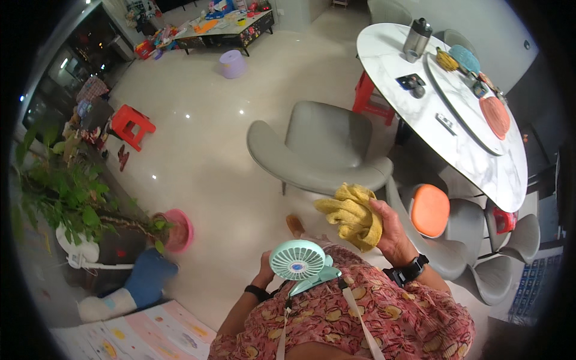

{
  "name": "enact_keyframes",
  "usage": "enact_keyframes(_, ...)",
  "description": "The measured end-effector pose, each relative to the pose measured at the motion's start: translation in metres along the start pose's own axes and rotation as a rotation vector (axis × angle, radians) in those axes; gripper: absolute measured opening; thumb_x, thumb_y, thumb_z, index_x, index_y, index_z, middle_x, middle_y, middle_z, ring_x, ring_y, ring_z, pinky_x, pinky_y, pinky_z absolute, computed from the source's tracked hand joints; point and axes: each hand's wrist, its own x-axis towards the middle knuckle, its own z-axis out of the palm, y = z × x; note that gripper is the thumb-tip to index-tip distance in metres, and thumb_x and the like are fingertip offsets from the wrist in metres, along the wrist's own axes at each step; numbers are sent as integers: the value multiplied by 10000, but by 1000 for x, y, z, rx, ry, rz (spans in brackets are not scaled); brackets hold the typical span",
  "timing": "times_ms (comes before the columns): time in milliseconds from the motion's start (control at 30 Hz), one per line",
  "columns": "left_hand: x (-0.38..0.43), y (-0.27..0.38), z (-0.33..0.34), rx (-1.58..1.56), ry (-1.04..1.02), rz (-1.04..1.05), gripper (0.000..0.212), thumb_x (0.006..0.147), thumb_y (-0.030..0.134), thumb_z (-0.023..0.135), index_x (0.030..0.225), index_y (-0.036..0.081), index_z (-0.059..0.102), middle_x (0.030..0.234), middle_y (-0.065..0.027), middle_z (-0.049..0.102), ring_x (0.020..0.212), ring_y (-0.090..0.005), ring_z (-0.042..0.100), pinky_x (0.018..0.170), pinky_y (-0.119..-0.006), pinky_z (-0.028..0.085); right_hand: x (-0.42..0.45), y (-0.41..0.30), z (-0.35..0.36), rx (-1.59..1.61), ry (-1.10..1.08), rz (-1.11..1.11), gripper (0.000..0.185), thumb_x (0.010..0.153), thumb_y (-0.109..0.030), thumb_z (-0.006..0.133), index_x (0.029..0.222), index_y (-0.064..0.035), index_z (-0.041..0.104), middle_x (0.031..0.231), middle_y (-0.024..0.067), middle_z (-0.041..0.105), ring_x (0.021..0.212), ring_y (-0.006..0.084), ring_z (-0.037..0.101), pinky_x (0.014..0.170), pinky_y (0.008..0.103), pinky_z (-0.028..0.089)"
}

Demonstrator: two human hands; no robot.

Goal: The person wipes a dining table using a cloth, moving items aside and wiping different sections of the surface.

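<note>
My right hand (396, 231) is closed on a bunched yellow cloth (353, 216), held out in front of my body at the right. My left hand (266, 267) is by my waist, partly behind a mint-green clip-on fan (298, 261) that hangs from a strap round my neck. Whether its fingers hold anything is hidden. Just beyond the cloth stands a grey upholstered chair (328, 135), its curved backrest towards me. A slipper (295, 225) shows on one foot below.
A white marble-patterned table (481, 171) with a flask (418, 38) stands at the right, several grey chairs beside it. Left are a potted plant (177, 230), a red stool (131, 126) and a folded play mat (148, 335). A purple stool (232, 64) stands farther off.
</note>
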Motion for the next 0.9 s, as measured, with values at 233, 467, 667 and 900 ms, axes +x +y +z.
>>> enact_keyframes(233,28,-106,-130,-679,164,-795,189,803,164,653,875,-11,646,721,-97,652,552,-164,635,400,-292,484,146,14,84,155,-114,100,478,922,-261,480,1304,15,399,1258,185,518,1115,333,542,975,480,429)
enact_keyframes(467,97,-139,-244,87,-94,-735,224,788,233,635,704,30,593,604,-78,574,525,-237,628,370,-354,440,231,9,136,149,34,-40,463,914,-243,493,1291,16,421,1250,183,522,1116,330,540,966,481,432)
enact_keyframes(667,162,-274,-332,599,-635,92,167,638,240,694,670,98,611,636,-113,603,631,-311,610,542,-460,461,310,37,160,338,68,-187,465,903,-229,491,1287,22,420,1265,190,509,1133,340,521,977,492,418)
enact_keyframes(900,363,-315,-438,942,-601,60,117,621,96,669,576,74,563,649,-160,572,655,-323,595,550,-470,456,379,81,210,551,146,-283,448,886,-203,507,1273,11,440,1269,194,504,1125,350,520,976,504,418)
